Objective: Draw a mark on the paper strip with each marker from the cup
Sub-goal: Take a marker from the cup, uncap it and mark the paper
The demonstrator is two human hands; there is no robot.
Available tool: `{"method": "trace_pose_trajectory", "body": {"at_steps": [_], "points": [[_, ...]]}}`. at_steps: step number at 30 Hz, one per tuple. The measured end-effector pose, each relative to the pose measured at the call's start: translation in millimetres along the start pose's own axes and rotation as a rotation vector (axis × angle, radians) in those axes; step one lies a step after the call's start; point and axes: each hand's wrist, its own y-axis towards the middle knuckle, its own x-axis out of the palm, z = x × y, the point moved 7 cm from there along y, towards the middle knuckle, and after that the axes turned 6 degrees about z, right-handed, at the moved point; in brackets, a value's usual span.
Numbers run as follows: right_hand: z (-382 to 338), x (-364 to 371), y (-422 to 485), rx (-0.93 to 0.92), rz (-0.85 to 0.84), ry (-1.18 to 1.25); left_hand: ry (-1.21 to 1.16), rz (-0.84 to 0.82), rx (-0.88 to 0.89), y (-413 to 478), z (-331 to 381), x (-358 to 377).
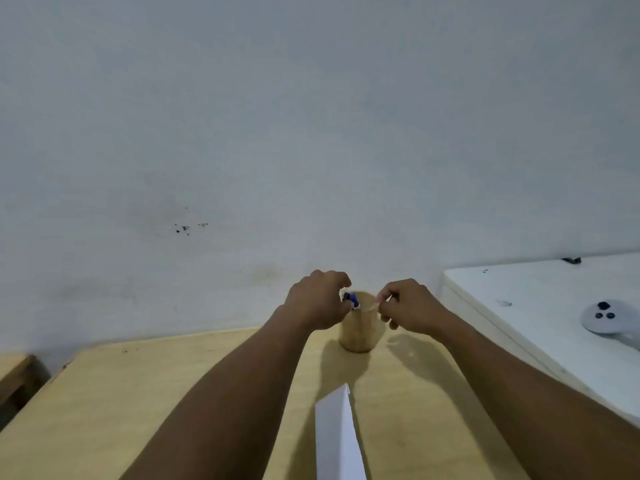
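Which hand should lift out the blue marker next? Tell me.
Left, probably. The left hand is already curled at the blue marker poking from the cup, while the right hand pinches the cup's far rim, seemingly steadying it.

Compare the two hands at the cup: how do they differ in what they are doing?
The left hand is curled at the cup's left rim, its fingers at a blue marker sticking out of the cup; the right hand holds no marker and pinches the right rim. The left hand sits slightly higher in the view than the right hand. Both are bare, reach out over the wooden table, and are well away from the paper strip.
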Motion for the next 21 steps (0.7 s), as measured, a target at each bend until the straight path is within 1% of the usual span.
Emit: {"method": "trace_pose_trajectory", "body": {"at_steps": [4, 7, 10, 13, 15, 16, 18, 19, 21], "points": [[13, 6, 26, 0.024, 0.032, 0.018, 0.100, -0.045, 0.017, 27, 1, 20], [23, 9, 35, 0.030, 0.048, 0.051, 0.101, -0.038, 0.032, 34, 2, 26], [26, 9, 32, 0.053, 0.061, 0.073, 0.090, 0.030, 0.048, 30, 3, 22], [21, 8, 20, 0.117, 0.041, 0.173, -0.051, 0.156, 0.026, 23, 8, -1], [15, 12, 7, 0.222, -0.032, 0.344, -0.185, 0.258, 0.009, 17, 13, -25], [11, 17, -1, 0.298, -0.095, 0.456, -0.262, 0.302, -0.005, 14, 13, -37], [-4, 32, -18, 0.423, -0.216, 0.709, -0.423, 0.346, -0.057, 3, 15, -62], [-13, 40, -24, 0.464, -0.247, 0.836, -0.495, 0.351, -0.090, -3, 13, -72], [-30, 53, -30, 0.528, -0.212, 1.081, -0.613, 0.328, -0.153, -16, 5, -84]]}}
